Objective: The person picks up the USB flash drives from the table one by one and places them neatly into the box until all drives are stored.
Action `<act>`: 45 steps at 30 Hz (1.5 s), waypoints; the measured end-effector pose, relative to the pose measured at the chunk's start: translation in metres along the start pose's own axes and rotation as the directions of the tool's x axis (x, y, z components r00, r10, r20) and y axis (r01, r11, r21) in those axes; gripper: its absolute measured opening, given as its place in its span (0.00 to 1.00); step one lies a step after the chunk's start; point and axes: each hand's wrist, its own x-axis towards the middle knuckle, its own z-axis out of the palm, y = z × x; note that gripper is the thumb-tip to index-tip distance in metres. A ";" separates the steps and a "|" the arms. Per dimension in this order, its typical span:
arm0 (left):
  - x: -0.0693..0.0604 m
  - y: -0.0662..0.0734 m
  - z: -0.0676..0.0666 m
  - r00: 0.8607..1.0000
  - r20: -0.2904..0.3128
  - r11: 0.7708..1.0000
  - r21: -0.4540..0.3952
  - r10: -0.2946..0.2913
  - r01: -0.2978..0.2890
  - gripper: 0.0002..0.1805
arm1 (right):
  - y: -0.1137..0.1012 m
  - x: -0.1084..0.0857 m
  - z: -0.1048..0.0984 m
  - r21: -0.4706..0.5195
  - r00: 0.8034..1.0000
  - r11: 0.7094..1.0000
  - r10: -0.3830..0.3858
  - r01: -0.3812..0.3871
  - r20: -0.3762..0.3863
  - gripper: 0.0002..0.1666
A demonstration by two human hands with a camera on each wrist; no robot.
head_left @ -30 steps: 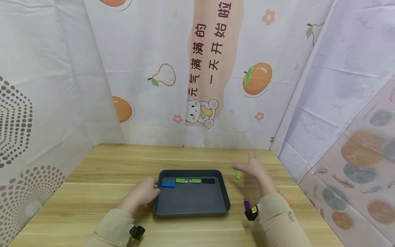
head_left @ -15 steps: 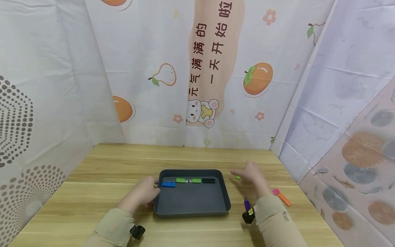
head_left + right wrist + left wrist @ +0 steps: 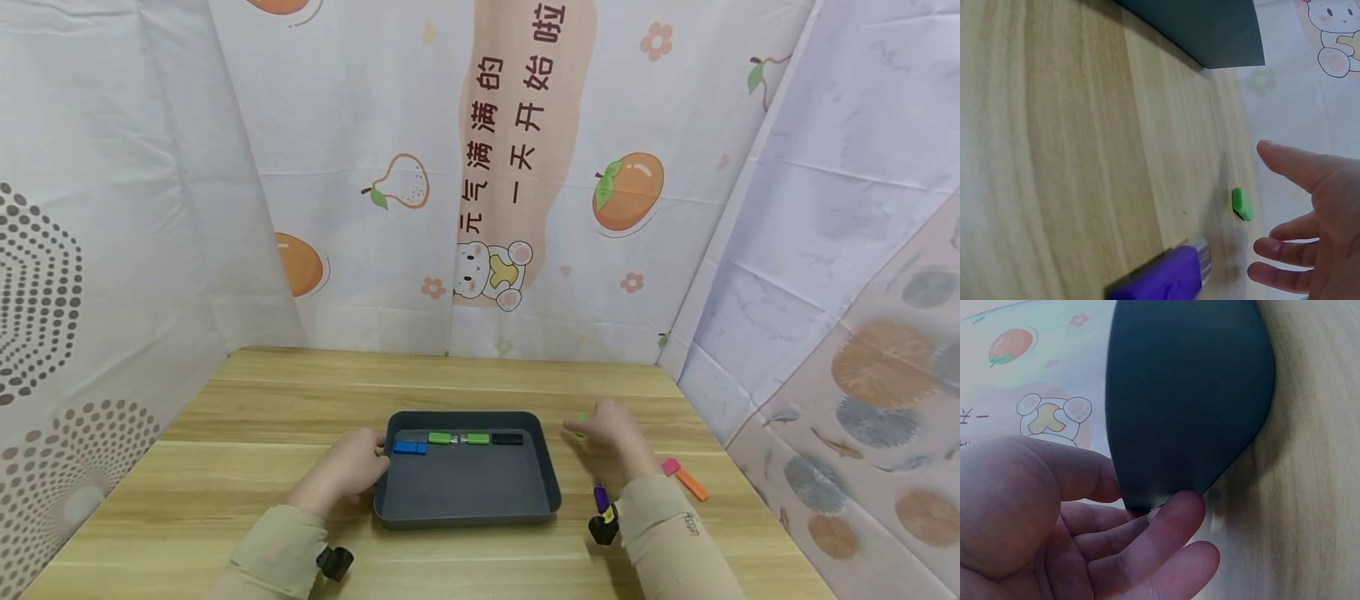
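Note:
My left hand point(image 3: 351, 463) pinches the left edge of a dark grey tray point(image 3: 468, 492); the left wrist view has thumb and fingers at its corner. Inside, along the far side, lie a blue USB stick point(image 3: 409, 448), two green USB sticks point(image 3: 439, 438) with metal plugs facing, a black one point(image 3: 507, 439) and a greyish flat piece point(image 3: 410, 436). Right of the tray my right hand point(image 3: 619, 432) hovers by a small green stick point(image 3: 1242, 204) on the table. Its thumb stands apart from the fingers, and nothing is between them in the right wrist view.
Near the right wrist lies a purple USB stick point(image 3: 601, 497), plug exposed. Pink point(image 3: 671, 467) and orange point(image 3: 692, 486) pieces lie further right. Printed cloth point(image 3: 390, 242) hangs behind the wooden table point(image 3: 225, 467) and at both sides.
The right hand has lowered and shifted slightly beside the green stick, and its forearm has uncovered the pink and orange pieces. The left hand and tray have stayed in place.

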 end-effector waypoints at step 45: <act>0.002 -0.002 0.001 1.000 0.007 1.000 0.008 -0.006 0.006 0.24 | 0.018 0.010 0.010 -0.052 0.999 0.998 0.029 -0.031 -0.031 0.09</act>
